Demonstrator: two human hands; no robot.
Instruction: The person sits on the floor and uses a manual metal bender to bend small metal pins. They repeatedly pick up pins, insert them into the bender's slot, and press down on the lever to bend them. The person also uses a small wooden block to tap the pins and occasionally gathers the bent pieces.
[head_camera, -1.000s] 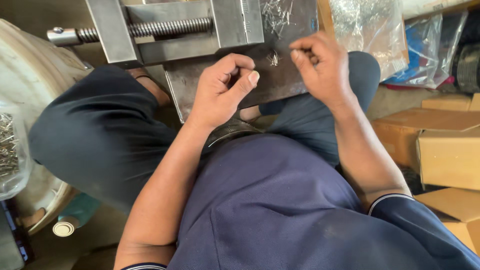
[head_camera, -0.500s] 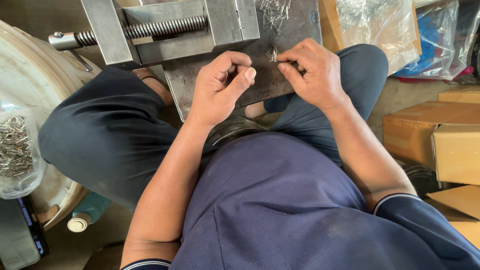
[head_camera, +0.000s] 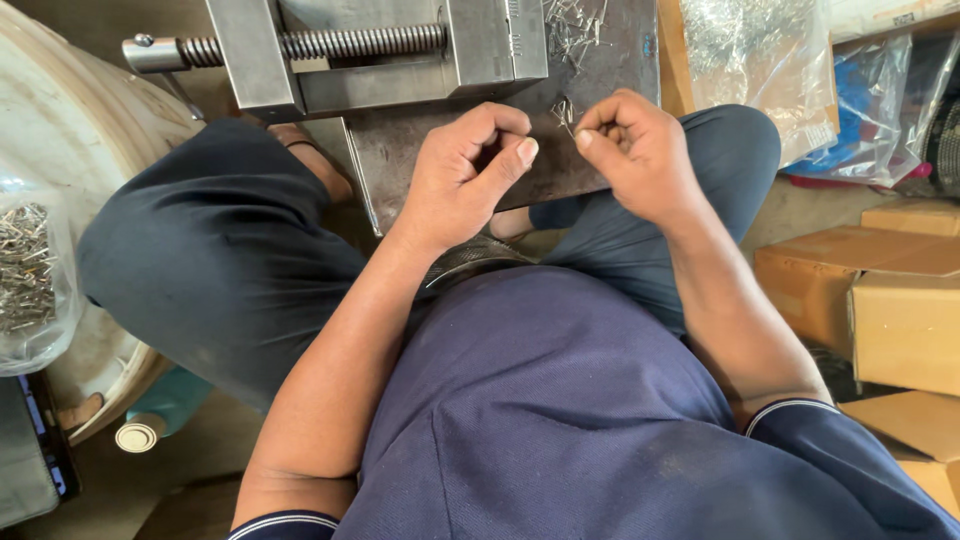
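Far left, a clear bag (head_camera: 28, 270) of small metal pins sat against a pale round tub (head_camera: 70, 130). A teal bottle (head_camera: 165, 410) lay below it on the floor. Next right, a grey steel vise (head_camera: 380, 50) with a threaded screw (head_camera: 330, 42) stood at top, with a dark metal plate (head_camera: 400, 165) running out from under it over the person's lap.

The left hand (head_camera: 462, 175) hovered over the plate, fingers (head_camera: 515, 150) curled into a loose fist with the thumb tip pushed toward the right hand. Whether it pinched anything could not be told; nothing showed between the fingertips.

The pin (head_camera: 565, 112), thin and bright, stood just between the two hands, above the plate. The right hand (head_camera: 640, 150) had its thumb and forefinger pressed together on the pin, the other fingers tucked in. More loose pins (head_camera: 575, 25) lay scattered on the plate just above, beside the vise.

Judgement: the step looked like picking and orienting one pin from the pile. Doing it well would likely call for a light pinch near one end, both hands kept low over the plate so a drop lands there, and one pin taken at a time.

Further right sat a clear plastic bag (head_camera: 750, 50) of shiny bits, then a blue bag (head_camera: 870, 130). Cardboard boxes (head_camera: 880, 290) were stacked at far right.
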